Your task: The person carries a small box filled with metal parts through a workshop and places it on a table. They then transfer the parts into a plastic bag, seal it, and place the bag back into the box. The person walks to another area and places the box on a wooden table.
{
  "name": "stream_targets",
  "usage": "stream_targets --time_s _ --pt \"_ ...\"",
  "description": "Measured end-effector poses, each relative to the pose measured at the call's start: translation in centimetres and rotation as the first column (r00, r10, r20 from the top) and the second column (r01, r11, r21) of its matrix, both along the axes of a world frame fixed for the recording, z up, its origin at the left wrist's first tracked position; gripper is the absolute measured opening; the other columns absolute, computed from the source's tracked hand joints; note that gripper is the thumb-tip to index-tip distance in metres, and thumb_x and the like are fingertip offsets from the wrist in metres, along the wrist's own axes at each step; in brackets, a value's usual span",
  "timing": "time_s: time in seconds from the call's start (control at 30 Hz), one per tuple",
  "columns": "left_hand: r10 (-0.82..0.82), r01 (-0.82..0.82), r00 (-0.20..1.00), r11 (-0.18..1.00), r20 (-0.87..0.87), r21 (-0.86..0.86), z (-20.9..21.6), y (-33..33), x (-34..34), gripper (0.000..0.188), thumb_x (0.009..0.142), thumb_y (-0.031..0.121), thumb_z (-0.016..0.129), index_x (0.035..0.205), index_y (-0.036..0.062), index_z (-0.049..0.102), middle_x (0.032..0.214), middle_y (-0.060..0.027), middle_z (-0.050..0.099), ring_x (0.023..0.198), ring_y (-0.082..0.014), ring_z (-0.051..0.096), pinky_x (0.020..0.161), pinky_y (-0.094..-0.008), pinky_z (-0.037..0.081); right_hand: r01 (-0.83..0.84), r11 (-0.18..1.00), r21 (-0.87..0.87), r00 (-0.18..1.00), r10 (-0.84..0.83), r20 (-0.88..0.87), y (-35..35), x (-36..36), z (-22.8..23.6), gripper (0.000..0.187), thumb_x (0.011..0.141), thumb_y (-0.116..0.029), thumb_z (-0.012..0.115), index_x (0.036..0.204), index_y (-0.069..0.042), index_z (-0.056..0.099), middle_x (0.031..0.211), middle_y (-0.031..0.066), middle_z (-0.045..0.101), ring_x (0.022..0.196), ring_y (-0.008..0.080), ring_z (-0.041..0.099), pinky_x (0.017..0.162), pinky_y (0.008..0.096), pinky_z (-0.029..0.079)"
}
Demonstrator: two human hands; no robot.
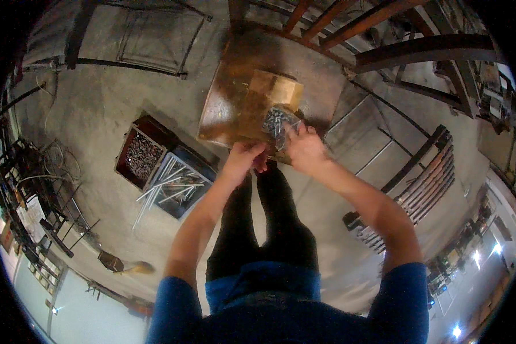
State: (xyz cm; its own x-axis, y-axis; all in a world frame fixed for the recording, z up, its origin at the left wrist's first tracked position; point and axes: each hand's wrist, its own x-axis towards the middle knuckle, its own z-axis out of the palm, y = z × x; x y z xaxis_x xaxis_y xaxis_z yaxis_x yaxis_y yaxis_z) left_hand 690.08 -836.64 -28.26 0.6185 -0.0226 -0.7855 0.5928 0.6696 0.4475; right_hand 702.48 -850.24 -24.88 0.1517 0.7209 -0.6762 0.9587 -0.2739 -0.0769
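On the brown worktop (229,109) in front of me, a clear plastic container (282,136) holds many small grey metal parts (276,116). My right hand (305,148) is closed on its near right side, with fingertips over the rim by the parts. To the left of it, close to the worktop's near edge, my left hand (247,160) is closed with its fingers curled in. Whatever the left fingers may hold is hidden. Just beyond the container sits a tan, box-like block (285,92).
Left of the worktop, a dark bin (120,164) of small metal pieces stands beside a blue-grey bin (184,213) of metal rods. A slatted rack (427,183) stands at right. Dark metal frames (424,51) rise at the far right.
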Motion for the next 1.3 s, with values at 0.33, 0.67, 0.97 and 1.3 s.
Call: stream_targets --time_s 0.33,0.67,0.97,1.3 --pt "0.012 -0.012 1.0 1.0 -0.01 0.009 -0.7 -0.7 -0.3 0.015 0.085 0.017 0.053 0.083 0.0026 0.053 0.059 -0.0066 0.055 0.047 -0.0168 0.055 0.039 -0.0262 0.043 0.064 0.998 -0.001 0.99 -0.064 0.127 0.5 -1.5 -1.0 0.033 0.073 -0.021 0.053 0.096 -0.001 0.065 0.122 0.0218 0.041 0.104 0.0345 0.042 0.082 0.0381 0.039" --pt "0.025 -0.024 1.0 0.998 -0.018 0.05 -0.4 -0.2 0.2 0.013 0.086 0.015 0.052 0.086 0.0023 0.052 0.064 -0.0066 0.056 0.048 -0.0165 0.055 0.04 -0.0271 0.045 0.307 0.939 0.157 0.95 -0.294 -0.101 0.5 -1.0 -0.5 0.023 0.062 -0.016 0.058 0.078 0.0 0.066 0.112 0.0191 0.044 0.101 0.0309 0.044 0.077 0.0374 0.044" --pt "-0.051 0.05 0.999 0.997 0.017 0.057 0.6 0.1 -0.6 0.015 0.087 0.018 0.05 0.094 0.0042 0.05 0.07 -0.0073 0.057 0.049 -0.0164 0.054 0.041 -0.0284 0.044 0.437 0.853 0.285 0.89 -0.364 -0.274 -0.8 -2.0 4.2 0.052 0.056 -0.015 0.06 0.101 0.01 0.051 0.111 0.0254 0.039 0.089 0.0354 0.05 0.069 0.0377 0.049" --pt "-0.161 0.174 0.985 0.944 0.07 -0.281 16.3 -5.8 -3.0 0.027 0.087 0.028 0.049 0.094 0.0034 0.057 0.077 -0.0073 0.06 0.067 -0.0187 0.058 0.055 -0.0317 0.046 0.797 0.47 0.38 0.597 -0.511 -0.619 -7.1 -11.3 21.2 0.057 0.053 -0.014 0.063 0.106 0.002 0.05 0.114 0.0202 0.039 0.097 0.0354 0.045 0.08 0.0382 0.044"
